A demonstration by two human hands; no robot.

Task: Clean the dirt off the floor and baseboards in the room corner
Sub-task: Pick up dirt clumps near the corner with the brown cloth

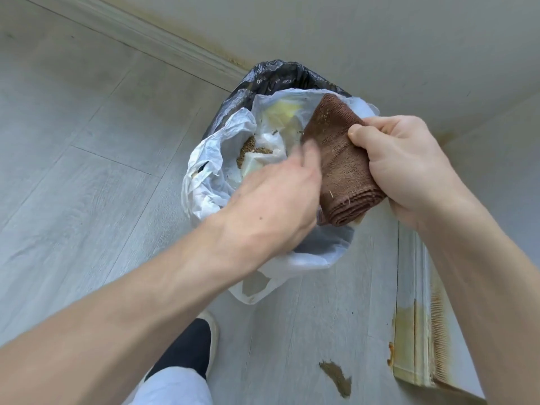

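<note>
The right hand point(409, 168) grips a folded brown cloth point(339, 159), thumb curled over the front of it and fingers wrapped behind, holding it right above the open white plastic bag point(210, 176). The left hand point(277, 206) sits just beside the cloth with its fingers stretched out fairly straight, the tips blurred against the cloth's face, so I can't tell how firmly they touch. Under both hands the white bag sits inside a bin with a black liner point(274, 77), and there's a heap of brown crumbly dirt point(251, 152) down in it, just beyond the left fingertips. Below the right forearm, a patch of dirt on the floor point(336, 377) lies near the stained baseboard point(415, 331). Below the left forearm, a foot in a black sock point(187, 349).
</note>
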